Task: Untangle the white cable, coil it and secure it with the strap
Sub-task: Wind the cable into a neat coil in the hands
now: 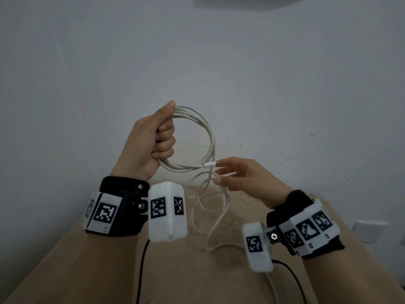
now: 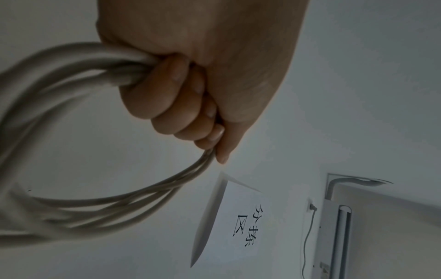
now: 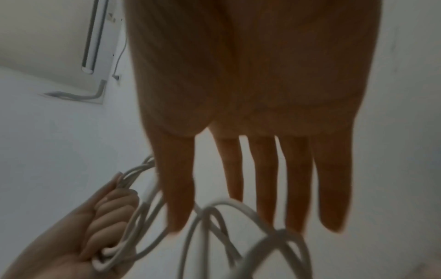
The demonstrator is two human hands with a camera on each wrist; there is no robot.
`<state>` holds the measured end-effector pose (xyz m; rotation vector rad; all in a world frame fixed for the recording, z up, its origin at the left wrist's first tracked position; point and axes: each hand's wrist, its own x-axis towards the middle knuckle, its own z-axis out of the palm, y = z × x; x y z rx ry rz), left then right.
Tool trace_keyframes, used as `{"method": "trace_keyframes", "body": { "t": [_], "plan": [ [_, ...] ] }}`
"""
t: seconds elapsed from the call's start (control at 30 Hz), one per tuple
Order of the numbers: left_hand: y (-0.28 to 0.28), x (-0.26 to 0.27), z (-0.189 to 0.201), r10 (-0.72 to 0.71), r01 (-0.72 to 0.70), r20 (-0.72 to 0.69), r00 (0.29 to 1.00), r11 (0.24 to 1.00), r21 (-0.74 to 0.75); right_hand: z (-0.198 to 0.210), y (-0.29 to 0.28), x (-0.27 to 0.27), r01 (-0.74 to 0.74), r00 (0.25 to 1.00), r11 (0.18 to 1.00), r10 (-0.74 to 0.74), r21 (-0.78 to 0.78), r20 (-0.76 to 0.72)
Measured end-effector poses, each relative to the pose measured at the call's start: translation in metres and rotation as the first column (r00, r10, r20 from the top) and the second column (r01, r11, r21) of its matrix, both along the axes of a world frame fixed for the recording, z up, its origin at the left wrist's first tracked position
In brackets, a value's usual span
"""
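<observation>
**Coil held in your left fist, right fingers spread beside the plug**

Your left hand (image 1: pixel 151 141) curled its fingers tightly round the coiled white cable (image 1: pixel 206 132). Your right hand (image 1: pixel 243 178) held nothing, fingers straight and spread, fingertips just beside the connector (image 1: pixel 210 165). Beyond them, loose cable trailed down onto the table (image 1: pixel 65 260).
</observation>
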<state>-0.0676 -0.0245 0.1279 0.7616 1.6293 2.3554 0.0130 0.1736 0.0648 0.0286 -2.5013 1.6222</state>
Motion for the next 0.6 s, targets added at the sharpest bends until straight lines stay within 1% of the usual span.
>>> {"method": "trace_keyframes", "body": {
  "t": [0.07, 0.1, 0.13, 0.2, 0.27, 0.33, 0.37, 0.47, 0.53, 0.6],
  "plan": [
    [-0.001, -0.001, 0.000, 0.006, -0.007, 0.008, 1.000, 1.000, 0.014, -0.006, 0.001, -0.003, -0.068, 0.993, 0.995, 0.062, 0.069, 0.096],
    [-0.002, -0.001, 0.000, 0.010, -0.010, 0.013, 1.000, 1.000, 0.021, -0.009, 0.002, -0.004, -0.078, 0.992, 0.996, 0.073, 0.051, 0.105],
    [-0.003, -0.002, 0.000, 0.016, -0.016, 0.018, 1.000, 0.999, 0.028, -0.011, 0.004, -0.004, -0.064, 0.993, 0.998, 0.065, -0.014, 0.094],
    [-0.007, -0.004, 0.001, 0.031, -0.032, 0.026, 0.999, 0.998, 0.046, -0.015, 0.007, -0.005, 0.007, 0.997, 0.975, 0.011, -0.221, 0.081],
    [-0.013, -0.006, 0.001, 0.046, -0.048, 0.034, 0.998, 0.997, 0.067, -0.017, 0.013, -0.005, 0.069, 0.996, 0.910, -0.036, -0.410, 0.087],
    [-0.020, -0.008, 0.002, 0.058, -0.062, 0.043, 0.997, 0.994, 0.089, -0.019, 0.020, -0.006, 0.052, 0.998, 0.834, -0.021, -0.549, 0.062],
    [-0.023, -0.010, 0.002, 0.063, -0.067, 0.047, 0.997, 0.993, 0.099, -0.020, 0.022, -0.007, 0.032, 0.999, 0.811, -0.005, -0.584, 0.047],
    [-0.030, -0.013, 0.002, 0.070, -0.077, 0.059, 0.996, 0.989, 0.126, -0.022, 0.026, -0.007, 0.028, 0.999, 0.812, 0.001, -0.583, 0.049],
    [-0.034, -0.014, 0.002, 0.075, -0.083, 0.058, 0.995, 0.987, 0.138, -0.023, 0.028, -0.007, 0.060, 0.998, 0.826, -0.034, -0.561, 0.056],
    [-0.037, -0.015, 0.003, 0.083, -0.090, 0.056, 0.995, 0.985, 0.149, -0.023, 0.031, -0.005, 0.119, 0.993, 0.860, -0.097, -0.497, 0.068]
  ]
}}
